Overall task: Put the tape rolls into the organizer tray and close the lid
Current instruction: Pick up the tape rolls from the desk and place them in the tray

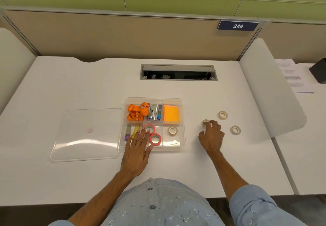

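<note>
A clear organizer tray (183,120) sits mid-desk. Two pink tape rolls (155,139) lie in its front middle compartment, and a beige tape roll (172,130) lies in the front right one. My left hand (138,148) rests flat on the tray's front left part, fingers spread, holding nothing. My right hand (211,135) is right of the tray, its fingertips closing on a small beige tape roll (205,122) on the desk. Two more beige rolls (223,115) (235,130) lie further right. The clear lid (86,135) lies flat left of the tray.
The tray's back compartments hold an orange lanyard (136,112), metal clips (153,112) and orange sticky notes (171,113). A cable hatch (178,72) is open at the desk's back. White dividers stand at both sides; papers (292,77) lie beyond the right one.
</note>
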`<move>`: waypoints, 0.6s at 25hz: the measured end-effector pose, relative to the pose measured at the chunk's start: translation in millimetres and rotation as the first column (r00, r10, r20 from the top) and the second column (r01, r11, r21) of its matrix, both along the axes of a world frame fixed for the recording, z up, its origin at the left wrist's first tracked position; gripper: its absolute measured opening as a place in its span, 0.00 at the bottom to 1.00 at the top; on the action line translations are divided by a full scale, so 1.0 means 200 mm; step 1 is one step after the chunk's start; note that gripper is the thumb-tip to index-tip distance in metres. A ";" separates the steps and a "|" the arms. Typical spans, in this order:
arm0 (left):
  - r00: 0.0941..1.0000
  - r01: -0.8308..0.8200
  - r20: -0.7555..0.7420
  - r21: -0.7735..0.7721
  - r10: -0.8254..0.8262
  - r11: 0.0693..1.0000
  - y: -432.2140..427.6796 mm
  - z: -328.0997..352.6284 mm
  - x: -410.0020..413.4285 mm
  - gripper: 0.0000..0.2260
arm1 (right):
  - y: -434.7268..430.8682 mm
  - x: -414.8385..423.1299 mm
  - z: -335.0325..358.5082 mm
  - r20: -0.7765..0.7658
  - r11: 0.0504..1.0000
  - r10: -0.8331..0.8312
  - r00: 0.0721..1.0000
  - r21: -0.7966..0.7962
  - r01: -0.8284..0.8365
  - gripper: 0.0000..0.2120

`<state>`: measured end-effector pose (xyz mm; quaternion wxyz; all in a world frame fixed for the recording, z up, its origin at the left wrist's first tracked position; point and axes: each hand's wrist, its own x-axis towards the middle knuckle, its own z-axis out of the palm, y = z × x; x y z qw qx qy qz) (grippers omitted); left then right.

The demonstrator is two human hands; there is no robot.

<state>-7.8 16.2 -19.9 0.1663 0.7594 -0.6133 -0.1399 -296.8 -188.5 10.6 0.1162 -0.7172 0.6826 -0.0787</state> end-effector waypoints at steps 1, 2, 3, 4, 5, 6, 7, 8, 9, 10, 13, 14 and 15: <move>1.000 -0.001 0.000 -0.002 0.001 1.000 0.00 0.00 0.00 0.31 | 0.01 -0.01 -0.01 -0.003 1.000 -0.001 1.000 -0.010 0.001 0.20; 1.000 -0.003 0.002 -0.005 0.003 1.000 0.00 0.00 0.00 0.31 | 0.01 -0.01 -0.02 0.002 1.000 -0.004 1.000 -0.017 0.004 0.20; 1.000 -0.005 0.004 -0.007 0.005 1.000 0.00 0.00 0.00 0.31 | 0.02 -0.01 -0.02 0.014 1.000 -0.007 1.000 -0.022 0.007 0.20; 1.000 -0.006 0.005 -0.008 0.006 1.000 0.00 0.00 0.00 0.31 | 0.03 -0.02 -0.02 0.028 1.000 -0.009 1.000 -0.028 0.010 0.19; 1.000 -0.006 0.005 -0.009 0.006 1.000 0.00 0.00 0.00 0.31 | 0.03 -0.02 -0.02 0.038 0.999 -0.008 0.999 -0.035 0.009 0.18; 1.000 -0.005 0.004 -0.010 0.005 1.000 0.00 0.00 0.00 0.31 | 0.04 -0.03 -0.02 0.044 0.999 -0.005 0.999 -0.041 0.007 0.17; 1.000 -0.005 0.003 -0.012 0.005 1.000 0.00 0.00 0.00 0.31 | 0.05 -0.03 -0.03 0.049 0.999 -0.002 0.999 -0.044 0.004 0.15; 1.000 -0.005 0.002 -0.015 0.005 1.000 0.00 0.01 0.00 0.31 | 0.05 -0.04 -0.03 0.055 0.999 0.001 0.998 -0.043 0.001 0.14; 1.000 -0.006 0.000 -0.017 0.006 1.000 0.00 0.01 0.00 0.31 | 0.06 -0.04 -0.03 0.062 0.999 0.006 0.998 -0.042 -0.003 0.13; 1.000 -0.006 -0.001 -0.021 0.006 1.000 0.00 0.01 -0.01 0.31 | 0.08 -0.04 -0.03 0.068 0.999 0.011 0.998 -0.042 -0.008 0.13; 1.000 -0.006 0.004 -0.025 0.006 1.000 0.00 0.00 -0.01 0.31 | 0.11 -0.03 -0.02 0.102 0.999 0.010 0.995 -0.047 -0.006 0.15; 1.000 -0.007 0.004 -0.023 0.007 1.000 0.00 0.00 -0.01 0.31 | 0.12 -0.02 0.00 0.124 0.999 0.010 0.992 -0.045 -0.004 0.17; 1.000 -0.007 0.002 -0.025 0.007 1.000 0.00 0.00 -0.01 0.31 | 0.13 -0.01 0.01 0.156 0.999 0.013 0.988 -0.043 -0.007 0.19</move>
